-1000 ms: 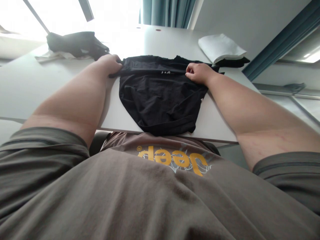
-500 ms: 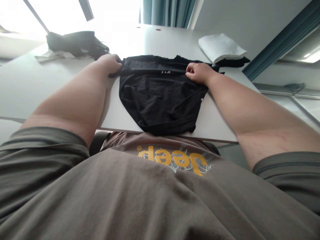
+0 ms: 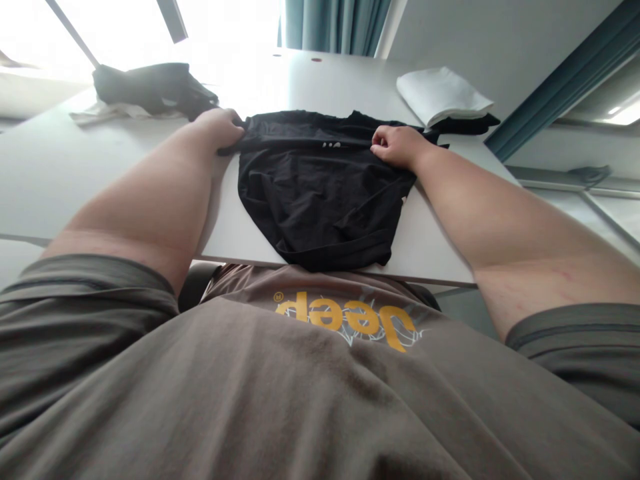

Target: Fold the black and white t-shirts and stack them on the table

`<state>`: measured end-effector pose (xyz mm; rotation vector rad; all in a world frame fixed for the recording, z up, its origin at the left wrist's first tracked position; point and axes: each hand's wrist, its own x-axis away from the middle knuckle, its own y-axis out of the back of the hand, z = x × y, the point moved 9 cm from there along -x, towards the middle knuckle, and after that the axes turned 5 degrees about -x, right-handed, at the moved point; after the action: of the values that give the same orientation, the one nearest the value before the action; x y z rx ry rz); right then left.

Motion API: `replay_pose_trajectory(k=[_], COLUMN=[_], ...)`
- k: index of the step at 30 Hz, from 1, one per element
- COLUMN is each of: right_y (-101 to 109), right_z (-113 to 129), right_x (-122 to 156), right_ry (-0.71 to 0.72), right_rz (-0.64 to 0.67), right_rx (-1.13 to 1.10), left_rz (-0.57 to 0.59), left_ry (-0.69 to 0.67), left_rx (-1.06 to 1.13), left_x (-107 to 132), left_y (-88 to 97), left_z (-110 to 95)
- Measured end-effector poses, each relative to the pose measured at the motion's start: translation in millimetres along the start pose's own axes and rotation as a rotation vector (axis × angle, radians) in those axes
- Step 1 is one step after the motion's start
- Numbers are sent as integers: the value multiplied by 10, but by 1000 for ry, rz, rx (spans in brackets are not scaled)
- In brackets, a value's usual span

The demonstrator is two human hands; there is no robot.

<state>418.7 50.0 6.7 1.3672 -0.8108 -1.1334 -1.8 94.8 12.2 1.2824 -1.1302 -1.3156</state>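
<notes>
A black garment [image 3: 320,193] lies partly folded on the white table [image 3: 60,173], its near end reaching the table's front edge. My left hand [image 3: 220,128] is closed on the garment's left side at a fold line. My right hand [image 3: 397,145] is closed in a pinch on the right side of the same fold. Both forearms stretch out over the table towards it.
A crumpled dark garment [image 3: 150,87] lies over something pale at the back left. At the back right, a folded white cloth [image 3: 443,93] rests on a dark folded item [image 3: 470,124]. Curtains hang beyond the table. My brown shirt fills the foreground.
</notes>
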Motion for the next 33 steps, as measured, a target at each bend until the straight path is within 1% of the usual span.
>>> replay_pose_trajectory(k=[9,22,33], right_y=[-10,9,10], right_z=[-15,-1,34], right_x=[-5,11,18], right_ry=[-11,-3,6], right_rz=[-10,-16,-8], right_rx=[-8,2,20], left_rz=[0,11,8], left_ry=[-7,3,-1], left_rx=[-27,-11,-16], left_x=[-30,-57,29], left_y=[-26,-48,-2], left_z=[22,46,-22])
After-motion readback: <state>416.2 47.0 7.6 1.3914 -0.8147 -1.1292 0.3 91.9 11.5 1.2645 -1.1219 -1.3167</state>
